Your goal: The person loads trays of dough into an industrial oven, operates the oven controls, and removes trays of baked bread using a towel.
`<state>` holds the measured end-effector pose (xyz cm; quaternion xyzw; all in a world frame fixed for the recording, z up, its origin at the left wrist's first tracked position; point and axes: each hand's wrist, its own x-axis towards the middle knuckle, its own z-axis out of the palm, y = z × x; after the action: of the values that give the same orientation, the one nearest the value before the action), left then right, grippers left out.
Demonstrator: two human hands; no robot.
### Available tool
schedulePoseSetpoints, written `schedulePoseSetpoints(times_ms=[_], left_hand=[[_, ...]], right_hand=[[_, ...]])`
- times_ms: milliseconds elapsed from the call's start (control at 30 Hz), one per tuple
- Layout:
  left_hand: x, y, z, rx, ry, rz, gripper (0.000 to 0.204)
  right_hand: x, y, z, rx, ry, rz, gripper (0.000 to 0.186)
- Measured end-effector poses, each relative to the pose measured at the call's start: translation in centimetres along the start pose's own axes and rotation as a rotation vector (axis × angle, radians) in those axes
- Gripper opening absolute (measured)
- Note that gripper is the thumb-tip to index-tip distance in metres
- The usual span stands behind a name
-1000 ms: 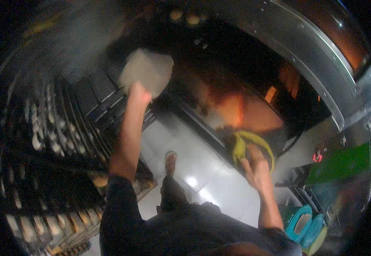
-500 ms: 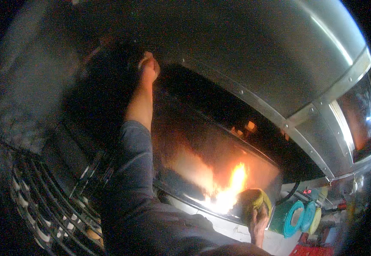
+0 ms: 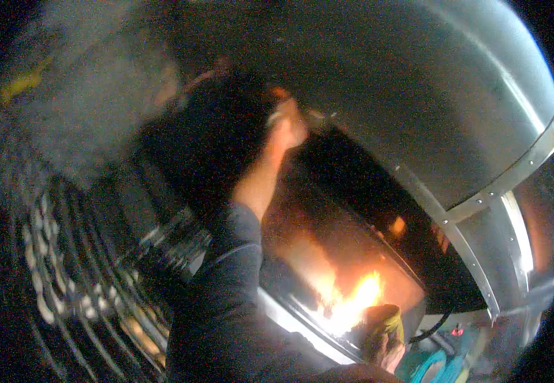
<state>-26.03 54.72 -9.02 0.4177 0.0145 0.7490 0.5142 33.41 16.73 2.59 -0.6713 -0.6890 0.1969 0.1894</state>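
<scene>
My left hand [image 3: 289, 126] is raised high at the end of a bare forearm, by the lower edge of a dark metal hood [image 3: 417, 182]. Its fingers look curled closed, but blur and darkness hide what is in them. Low on the right, my right hand [image 3: 390, 355] is closed round a yellow cloth [image 3: 393, 319], which lies against a dark, rounded thing whose kind I cannot make out. Just left of that hand, a tall bright flame [image 3: 353, 305] burns in front of a metal back panel [image 3: 315, 210] that reflects its glow. My dark sleeve [image 3: 235, 255] crosses the middle.
At the lower left stands a dark rack of curved bars [image 3: 92, 255] with pale things behind it. Turquoise round containers [image 3: 431, 365] are at the lower right, near a black hose [image 3: 433, 329]. A riveted metal frame [image 3: 474, 201] edges the hood on the right.
The whole view has shifted, so my left hand now appears further right and lower. My right hand keeps its hold on the yellow cloth beside the flame. Blur has grown.
</scene>
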Motion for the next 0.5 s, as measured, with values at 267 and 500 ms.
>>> schedulePoseSetpoints(times_ms=[267,500], left_hand=[[-11.8,-0.1,20.7,0.054,0.974,-0.027,0.019],[-34.2,-7.4,25.0,0.023,1.221,-0.004,0.014]], right_hand=[[1.6,7.1,-1.7,0.377,-0.251,-0.092,0.05],[-2.3,9.5,-4.4,0.771,-0.48,-0.071,0.043]])
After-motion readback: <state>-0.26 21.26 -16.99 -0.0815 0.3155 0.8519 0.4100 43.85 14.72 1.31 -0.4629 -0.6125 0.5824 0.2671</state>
